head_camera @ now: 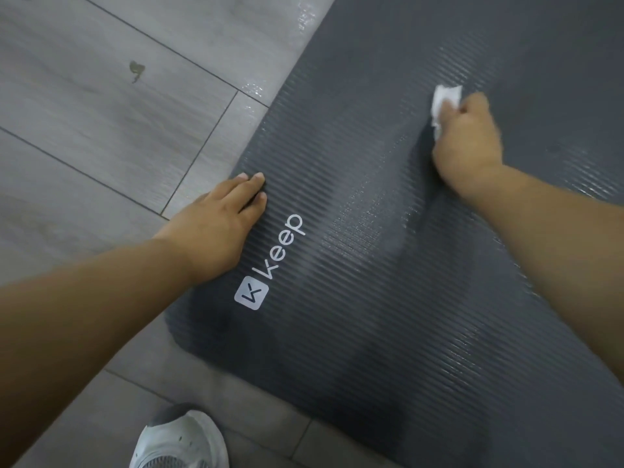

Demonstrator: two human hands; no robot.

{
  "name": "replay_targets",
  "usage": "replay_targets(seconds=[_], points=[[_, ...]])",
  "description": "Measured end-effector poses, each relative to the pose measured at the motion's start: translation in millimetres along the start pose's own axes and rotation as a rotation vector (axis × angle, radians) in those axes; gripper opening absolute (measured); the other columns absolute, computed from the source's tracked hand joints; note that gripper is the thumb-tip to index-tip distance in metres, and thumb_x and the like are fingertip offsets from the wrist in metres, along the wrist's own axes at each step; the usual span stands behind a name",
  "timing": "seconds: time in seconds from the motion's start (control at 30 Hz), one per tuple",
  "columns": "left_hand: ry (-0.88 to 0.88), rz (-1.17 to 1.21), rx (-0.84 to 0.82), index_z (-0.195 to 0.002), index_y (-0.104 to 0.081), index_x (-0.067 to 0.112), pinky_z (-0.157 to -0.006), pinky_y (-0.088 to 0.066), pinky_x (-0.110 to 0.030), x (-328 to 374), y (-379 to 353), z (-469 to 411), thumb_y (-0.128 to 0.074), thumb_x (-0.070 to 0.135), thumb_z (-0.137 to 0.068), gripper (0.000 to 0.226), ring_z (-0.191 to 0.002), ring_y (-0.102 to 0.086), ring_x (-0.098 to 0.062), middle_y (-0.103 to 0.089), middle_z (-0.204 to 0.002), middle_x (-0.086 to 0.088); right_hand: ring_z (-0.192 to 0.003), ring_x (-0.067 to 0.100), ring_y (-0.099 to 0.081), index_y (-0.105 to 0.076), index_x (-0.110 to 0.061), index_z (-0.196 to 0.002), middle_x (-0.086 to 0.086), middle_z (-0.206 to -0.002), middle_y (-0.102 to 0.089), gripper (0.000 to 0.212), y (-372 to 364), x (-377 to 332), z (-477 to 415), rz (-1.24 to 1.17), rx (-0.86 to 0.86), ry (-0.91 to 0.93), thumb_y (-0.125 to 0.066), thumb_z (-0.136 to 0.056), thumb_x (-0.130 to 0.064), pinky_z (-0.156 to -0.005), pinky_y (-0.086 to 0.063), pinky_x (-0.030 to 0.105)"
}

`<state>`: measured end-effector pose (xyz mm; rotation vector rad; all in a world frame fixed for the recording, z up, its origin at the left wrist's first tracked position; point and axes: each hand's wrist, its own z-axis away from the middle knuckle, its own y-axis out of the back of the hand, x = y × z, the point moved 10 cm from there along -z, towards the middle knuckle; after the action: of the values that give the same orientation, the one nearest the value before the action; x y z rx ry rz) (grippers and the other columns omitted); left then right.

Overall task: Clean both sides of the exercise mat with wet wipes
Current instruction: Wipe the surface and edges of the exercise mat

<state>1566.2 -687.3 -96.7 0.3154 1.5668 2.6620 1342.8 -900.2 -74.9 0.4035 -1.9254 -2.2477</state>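
A crumpled white wet wipe [444,97] is gripped by the right hand [467,143] on the dark grey ribbed exercise mat [371,315] laid on the floor [101,146], whose length lies beyond; the left hand [219,224] is pressed flat at its edge.

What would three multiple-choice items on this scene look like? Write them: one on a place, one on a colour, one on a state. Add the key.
1. Where does the left hand rest?
A) raised in the air
B) on the edge of the mat, beside the logo
C) tucked under a corner

2. What colour is the mat?
A) dark grey
B) red
C) green

3. What is the right hand doing?
A) lying flat and empty
B) gripping a white wipe against the mat
C) hanging off to the side

Key:
1 B: its straight fingers lie on the ribbed edge next to the white logo.
2 A: the whole ribbed surface is dark grey.
3 B: curled fingers hold the wipe down on the mat.
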Motion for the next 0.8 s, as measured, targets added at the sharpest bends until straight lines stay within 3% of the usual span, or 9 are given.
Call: replay_targets(seconds=[0.1,0.2,0.27,0.33,0.4,0.5,0.6,0.7,0.8], points=[[0.032,-0.048,-0.068,-0.151,-0.003,0.012,-0.117,-0.009,-0.033,1,-1,-1,-0.034,0.019,-0.099,0.061,-0.145,0.006,-0.023,0.011,-0.158,-0.005,-0.109,0.041,-0.047,-0.037,0.002,-0.132,0.025,-0.132,-0.034,0.04,-1,21,-7,0.009,0.001,-0.165,-0.041,-0.092,-0.003,-0.096,-0.04,0.043],[0.057,-0.047,-0.086,-0.151,-0.005,0.011,-0.117,-0.008,-0.034,2,2,0,-0.03,0.023,-0.101,0.057,-0.145,0.005,-0.024,0.009,-0.158,-0.006,-0.108,0.039,-0.049,-0.037,0.0,-0.135,0.023,-0.134,-0.036,0.043,-15,-9,22,-0.028,-0.024,-0.156,-0.038,-0.093,-0.005,-0.096,-0.039,0.042],[0.08,-0.027,-0.075,-0.15,-0.012,0.006,-0.116,-0.011,-0.037,5,5,-1,-0.029,0.03,-0.101,0.057,-0.144,-0.001,-0.027,0.001,-0.158,-0.01,-0.097,0.039,-0.054,-0.044,-0.001,-0.131,0.024,-0.124,-0.047,0.039,-22,-51,62,-0.106,0.035,0.061,-0.041,-0.092,-0.004,-0.084,-0.045,0.04],[0.077,0.017,0.019,-0.141,-0.034,-0.001,-0.112,-0.023,-0.047,12,14,-2,-0.039,0.03,-0.097,0.054,-0.139,-0.017,-0.035,-0.019,-0.153,-0.018,-0.08,0.036,-0.057,-0.054,-0.004,-0.12,0.019,-0.102,-0.057,0.029,-32,-96,121,-0.145,0.018,0.382,-0.041,-0.094,-0.009,-0.073,-0.051,0.039],[0.077,0.085,0.11,-0.128,-0.048,-0.006,-0.102,-0.035,-0.055,16,24,-3,-0.05,0.025,-0.092,0.048,-0.13,-0.031,-0.042,-0.035,-0.142,-0.024,-0.075,0.032,-0.055,-0.054,-0.012,-0.101,0.01,-0.089,-0.06,0.028,-58,-131,196,-0.216,-0.278,0.663,-0.031,-0.101,-0.028,-0.075,-0.048,0.041],[0.06,0.1,0.137,-0.139,-0.039,0.0,-0.105,-0.031,-0.053,22,24,-8,-0.05,0.023,-0.093,0.052,-0.135,-0.025,-0.038,-0.029,-0.148,-0.018,-0.065,0.023,-0.054,-0.055,-0.007,-0.109,0.003,-0.081,-0.061,0.025,-78,-144,294,-0.254,-0.598,0.962,-0.034,-0.098,-0.016,-0.068,-0.045,0.032],[0.014,0.031,0.104,-0.147,-0.028,0.008,-0.112,-0.023,-0.048,32,12,-11,-0.042,0.025,-0.097,0.055,-0.14,-0.017,-0.035,-0.02,-0.155,-0.012,-0.064,0.018,-0.052,-0.063,-0.011,-0.11,-0.001,-0.08,-0.059,0.042,-79,-124,288,-0.255,-0.6,0.982,-0.023,-0.1,-0.02,-0.064,-0.041,0.027],[0.062,-0.037,0.011,-0.151,-0.01,0.017,-0.115,-0.02,-0.044,31,3,-15,-0.032,0.032,-0.099,0.058,-0.14,-0.015,-0.034,-0.008,-0.158,-0.007,-0.072,0.026,-0.049,-0.06,-0.013,-0.107,0.001,-0.082,-0.054,0.047,-48,-96,209,-0.241,-0.356,0.813,-0.021,-0.098,-0.038,-0.07,-0.035,0.028],[0.04,-0.128,-0.011,-0.151,-0.001,0.023,-0.107,-0.03,-0.043,36,12,-20,-0.025,0.042,-0.096,0.064,-0.129,-0.029,-0.034,-0.018,-0.154,-0.007,-0.069,0.029,-0.047,-0.053,-0.006,-0.124,0.005,-0.08,-0.048,0.03,-18,-23,109,-0.121,-0.107,0.425,-0.045,-0.096,-0.011,-0.06,-0.038,0.036]])
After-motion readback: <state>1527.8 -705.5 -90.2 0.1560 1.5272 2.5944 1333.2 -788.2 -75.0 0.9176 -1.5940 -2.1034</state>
